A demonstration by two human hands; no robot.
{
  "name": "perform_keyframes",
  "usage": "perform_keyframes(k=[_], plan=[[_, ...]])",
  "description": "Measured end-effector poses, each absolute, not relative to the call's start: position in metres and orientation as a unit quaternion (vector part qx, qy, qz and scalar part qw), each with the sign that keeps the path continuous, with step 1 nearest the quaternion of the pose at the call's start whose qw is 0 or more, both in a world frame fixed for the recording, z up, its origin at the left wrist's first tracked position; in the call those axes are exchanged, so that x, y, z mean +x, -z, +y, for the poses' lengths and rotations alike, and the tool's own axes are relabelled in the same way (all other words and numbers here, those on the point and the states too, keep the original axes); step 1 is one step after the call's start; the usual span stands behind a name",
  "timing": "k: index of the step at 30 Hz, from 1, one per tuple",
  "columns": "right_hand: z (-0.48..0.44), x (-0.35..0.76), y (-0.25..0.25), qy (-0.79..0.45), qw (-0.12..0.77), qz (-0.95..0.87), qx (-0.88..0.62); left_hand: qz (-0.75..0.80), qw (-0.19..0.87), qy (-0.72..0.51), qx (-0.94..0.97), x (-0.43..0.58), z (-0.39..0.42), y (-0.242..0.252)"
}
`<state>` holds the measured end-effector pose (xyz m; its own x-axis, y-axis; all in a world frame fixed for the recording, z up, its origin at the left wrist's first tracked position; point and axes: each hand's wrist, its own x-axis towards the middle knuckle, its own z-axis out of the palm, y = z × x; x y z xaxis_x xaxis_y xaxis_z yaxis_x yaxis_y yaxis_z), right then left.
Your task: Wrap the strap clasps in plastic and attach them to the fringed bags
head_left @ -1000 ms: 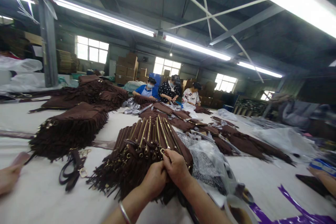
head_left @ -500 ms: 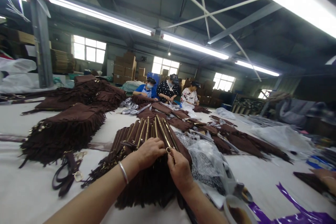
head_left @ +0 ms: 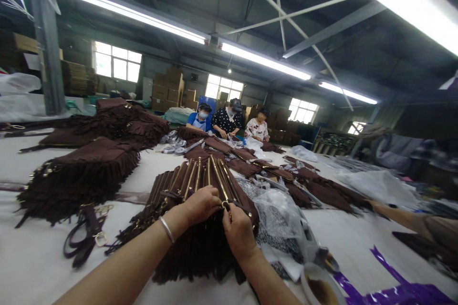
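A row of brown fringed bags (head_left: 179,178) with gold zippers stands upright on the white table in front of me. My left hand (head_left: 203,205), with a silver bangle at the wrist, is closed at the top edge of these bags; what its fingers pinch is hidden. My right hand (head_left: 239,228) pinches a small gold ring (head_left: 225,205) at the end of one bag's zipper. Both hands are close together, with the ring between them. Dark fringe hangs below my hands.
Brown bags are piled at the left (head_left: 82,171), beside loose straps (head_left: 86,236). Clear plastic (head_left: 281,212), a cup (head_left: 320,286) and purple plastic (head_left: 397,290) lie on the right. Another person's arm (head_left: 400,217) reaches in from the right. Several people sit across the table.
The other person's arm at the right now stretches over the table toward the brown pieces. My hands stay at the ring, drawn slightly closer together. The view has shifted slightly.
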<state>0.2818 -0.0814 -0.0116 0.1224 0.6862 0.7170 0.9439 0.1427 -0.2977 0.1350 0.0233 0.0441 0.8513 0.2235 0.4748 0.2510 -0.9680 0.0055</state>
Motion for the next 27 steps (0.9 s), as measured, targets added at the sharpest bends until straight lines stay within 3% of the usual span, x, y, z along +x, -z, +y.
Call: perform_keyframes(k=[8,16,27], plan=[[-0.065,0.271,0.016,0.187,0.379,-0.631,-0.650,-0.141,0.040,0.237,-0.960,0.135,0.020,-0.044],[-0.068,0.266,-0.004,0.013,0.511,-0.551,-0.660,-0.154,0.060,0.238,-0.957,0.132,0.014,-0.041],[-0.065,0.254,0.003,-0.015,0.515,-0.542,-0.664,-0.171,0.086,0.257,-0.947,0.132,0.007,-0.028]])
